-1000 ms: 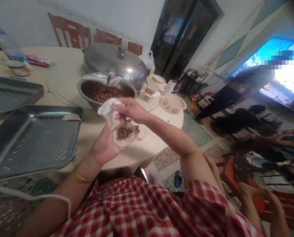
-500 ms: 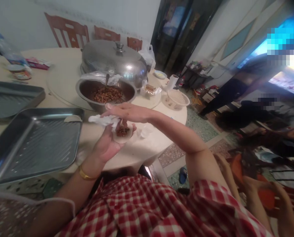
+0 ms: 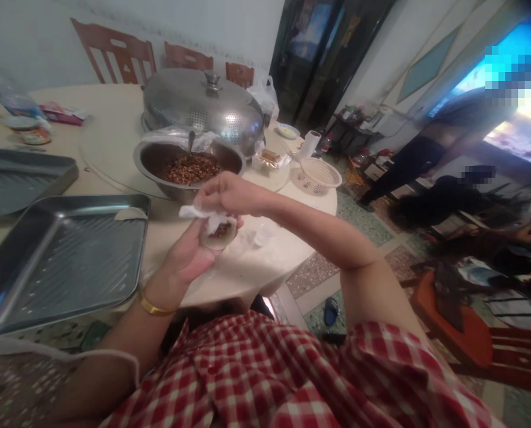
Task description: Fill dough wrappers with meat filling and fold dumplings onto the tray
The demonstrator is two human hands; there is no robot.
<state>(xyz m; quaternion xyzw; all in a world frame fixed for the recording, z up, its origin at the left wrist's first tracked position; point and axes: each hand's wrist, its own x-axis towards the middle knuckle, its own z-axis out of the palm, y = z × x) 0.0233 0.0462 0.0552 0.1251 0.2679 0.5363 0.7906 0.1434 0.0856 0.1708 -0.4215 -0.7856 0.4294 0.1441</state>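
Palm up over the table's front edge, my left hand (image 3: 192,252) cups a round dough wrapper (image 3: 216,241) with dark chopped filling (image 3: 223,229) on it. Just above, my right hand (image 3: 223,193) is closed in a pinch on a white tissue-like piece (image 3: 194,211), which hangs over the wrapper's far side. Its exact material I cannot make out. Behind the hands stands a steel bowl (image 3: 138,163) of chopped filling with a spoon handle (image 3: 191,141) sticking up. To the left, a grey metal tray (image 3: 78,261) has one half-round pale dumpling (image 3: 132,213) at its far corner.
A domed steel lid (image 3: 180,98) sits behind the bowl. A second tray (image 3: 25,184) and a bottle (image 3: 7,89) are at left. A plastic basket (image 3: 316,176) and crumpled clear plastic (image 3: 261,236) lie at right. People (image 3: 448,196) are beyond the table.
My right hand has curled from flat, outstretched fingers into a pinch, lifting the white piece slightly. My left hand still holds the wrapper, and more of its filling is now covered.
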